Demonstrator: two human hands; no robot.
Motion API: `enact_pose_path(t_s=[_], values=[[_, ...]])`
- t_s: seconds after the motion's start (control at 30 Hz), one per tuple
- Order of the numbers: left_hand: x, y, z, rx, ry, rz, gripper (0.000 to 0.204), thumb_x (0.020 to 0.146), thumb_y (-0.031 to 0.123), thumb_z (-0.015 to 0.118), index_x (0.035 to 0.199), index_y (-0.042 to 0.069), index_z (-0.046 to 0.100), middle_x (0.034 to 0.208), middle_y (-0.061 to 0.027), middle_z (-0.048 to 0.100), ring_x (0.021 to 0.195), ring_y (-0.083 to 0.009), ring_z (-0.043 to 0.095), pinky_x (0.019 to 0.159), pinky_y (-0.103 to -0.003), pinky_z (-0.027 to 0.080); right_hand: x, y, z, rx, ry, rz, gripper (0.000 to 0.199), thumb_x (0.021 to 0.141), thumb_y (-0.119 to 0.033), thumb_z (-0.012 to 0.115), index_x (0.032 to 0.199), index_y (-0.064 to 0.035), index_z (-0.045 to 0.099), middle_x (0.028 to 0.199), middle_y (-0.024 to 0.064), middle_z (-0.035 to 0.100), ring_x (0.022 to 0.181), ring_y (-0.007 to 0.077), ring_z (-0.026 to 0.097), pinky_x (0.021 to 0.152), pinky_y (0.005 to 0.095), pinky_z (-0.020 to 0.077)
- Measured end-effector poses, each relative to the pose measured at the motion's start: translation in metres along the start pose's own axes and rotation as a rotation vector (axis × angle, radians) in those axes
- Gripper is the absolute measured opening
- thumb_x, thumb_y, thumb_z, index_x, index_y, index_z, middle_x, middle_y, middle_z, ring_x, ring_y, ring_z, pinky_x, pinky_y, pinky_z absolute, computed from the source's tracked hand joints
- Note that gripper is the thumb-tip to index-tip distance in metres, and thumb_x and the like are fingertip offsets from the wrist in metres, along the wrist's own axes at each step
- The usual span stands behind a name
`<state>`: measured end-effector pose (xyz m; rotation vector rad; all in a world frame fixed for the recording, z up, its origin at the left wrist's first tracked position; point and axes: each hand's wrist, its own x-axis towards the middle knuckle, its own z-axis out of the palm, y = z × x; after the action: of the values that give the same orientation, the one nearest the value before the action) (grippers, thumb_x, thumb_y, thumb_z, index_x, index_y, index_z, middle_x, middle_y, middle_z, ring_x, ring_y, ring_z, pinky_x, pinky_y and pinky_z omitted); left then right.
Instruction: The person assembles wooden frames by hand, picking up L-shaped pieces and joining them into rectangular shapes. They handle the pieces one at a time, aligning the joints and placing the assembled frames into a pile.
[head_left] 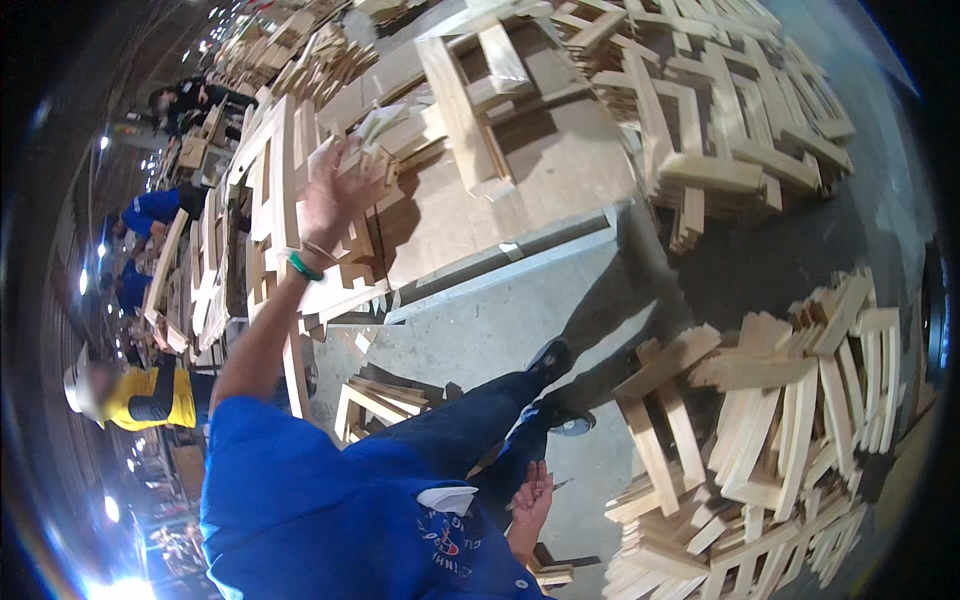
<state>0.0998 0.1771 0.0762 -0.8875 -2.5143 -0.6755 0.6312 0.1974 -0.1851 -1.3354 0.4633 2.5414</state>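
Workbench: broad pale plywood table (520,190), stacked with light wooden chair frames (700,110).
Floor stack: curved pale wooden slats (800,420), at right, well apart from both hands.
Left hand (335,195): fingers spread, resting on small pale wood piece (378,135) on the table.
Right hand (533,497): hangs by the leg, fingers loosely open, holding nothing.
Step (judged): taking hold of the piece; next needs fingers closed around it.

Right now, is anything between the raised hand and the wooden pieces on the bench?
Nothing visible. The raised hand already lies against the small wooden pieces on the bench, at the near edge of the stacked frames. The other hand hangs low beside the leg, holding nothing.
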Motion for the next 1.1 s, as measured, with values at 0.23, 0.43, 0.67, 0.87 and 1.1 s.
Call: enact_pose_path(t_s=[0.23, 0.43, 0.67, 0.87, 1.1], values=[[0.062, -0.203, -0.107, 0.472, -0.288, -0.9, 0.091, 0.065, 0.061, 0.073, 0.12, -0.009, 0.053, 0.118, -0.0191, 0.058, 0.087, -0.0224, 0.058, 0.076, -0.033, 0.046, 0.007, 0.003, 0.004, -0.218, 0.228, 0.158, 0.031, 0.095, -0.03, 0.047, 0.113, -0.0085, 0.059, 0.113, 0.0121, 0.062, 0.036, 0.004, 0.029, 0.03, 0.0178, 0.0226], [0.102, -0.211, -0.061, 0.197, -0.618, -0.384, 0.054, 0.089, 0.04, 0.055, 0.127, 0.002, 0.051, 0.107, -0.009, 0.062, 0.09, -0.0189, 0.051, 0.078, -0.034, 0.041, 0.019, 0.022, 0.018, -0.233, 0.216, -0.056, 0.032, 0.094, -0.03, 0.049, 0.117, -0.0077, 0.055, 0.113, 0.0133, 0.061, 0.04, 0.0029, 0.032, 0.035, 0.0168, 0.0274], [0.048, -0.121, -0.038, -0.588, -0.497, -0.595, 0.059, 0.078, 0.026, 0.068, 0.127, 0.001, 0.046, 0.11, -0.0137, 0.059, 0.101, -0.0243, 0.058, 0.088, -0.038, 0.046, 0.014, 0.027, 0.006, -0.124, 0.176, -0.122, 0.033, 0.091, -0.028, 0.052, 0.116, -0.0069, 0.054, 0.105, 0.0114, 0.065, 0.042, 0.0017, 0.03, 0.036, 0.0175, 0.0245], [0.014, 0.041, 0.015, -0.223, -0.608, -0.058, 0.062, 0.069, 0.019, 0.074, 0.123, 0.004, 0.05, 0.108, -0.0133, 0.06, 0.098, -0.0275, 0.058, 0.086, -0.039, 0.047, 0.026, 0.059, -0.002, 0.057, 0.207, -0.176, 0.033, 0.09, -0.029, 0.056, 0.113, -0.0056, 0.056, 0.1, 0.0096, 0.066, 0.039, 0.0007, 0.028, 0.033, 0.0173, 0.0206], [-0.086, 0.175, 0.079, -0.074, -1.115, 0.622, 0.067, 0.057, 0.012, 0.082, 0.118, 0.007, 0.054, 0.105, -0.0129, 0.06, 0.096, -0.0313, 0.058, 0.083, -0.039, 0.048, 0.014, 0.081, -0.019, 0.268, 0.19, -0.387, 0.03, 0.089, -0.028, 0.056, 0.11, -0.007, 0.059, 0.095, 0.0071, 0.068, 0.042, 0.0015, 0.031, 0.036, 0.0189, 0.0235]])
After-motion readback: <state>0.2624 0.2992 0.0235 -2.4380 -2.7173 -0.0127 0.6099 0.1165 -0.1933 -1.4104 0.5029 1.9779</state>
